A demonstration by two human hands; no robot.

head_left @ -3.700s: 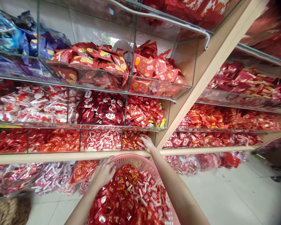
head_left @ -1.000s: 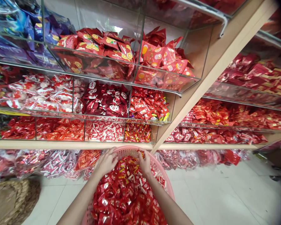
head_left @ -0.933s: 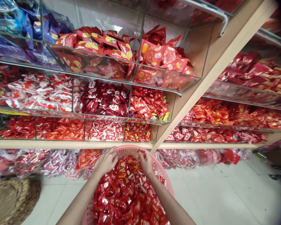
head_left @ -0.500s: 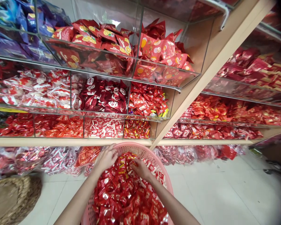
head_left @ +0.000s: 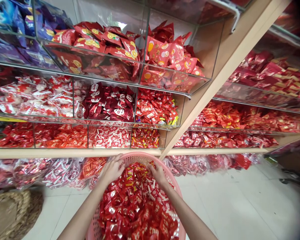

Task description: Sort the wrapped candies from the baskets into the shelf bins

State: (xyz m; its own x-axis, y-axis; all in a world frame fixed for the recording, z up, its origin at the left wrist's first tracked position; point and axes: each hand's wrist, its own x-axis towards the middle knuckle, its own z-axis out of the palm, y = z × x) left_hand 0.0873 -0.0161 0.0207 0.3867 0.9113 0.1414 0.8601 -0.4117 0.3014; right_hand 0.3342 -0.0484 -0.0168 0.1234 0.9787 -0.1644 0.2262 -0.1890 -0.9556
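A pink plastic basket (head_left: 133,157) heaped with red wrapped candies (head_left: 137,206) is in front of me. My left hand (head_left: 112,170) grips the basket's far left rim, fingers curled over it. My right hand (head_left: 159,174) rests among the candies at the far right of the heap, fingers bent around a few red candies. Just beyond the basket stands a wooden shelf edge (head_left: 65,152) with clear bins; the nearest bin (head_left: 145,137) holds red and yellow candies.
Clear-fronted bins of red, white and purple packets fill the shelves above and to the right (head_left: 240,121). Clear bags of candies (head_left: 52,171) lie under the shelf. A woven basket (head_left: 12,211) sits at the lower left on the white tiled floor (head_left: 240,206).
My right hand came back from the bottom shelf bin into the basket, dug toward the middle of the heap, and now sits at its far right. The left hand stays on the rim.
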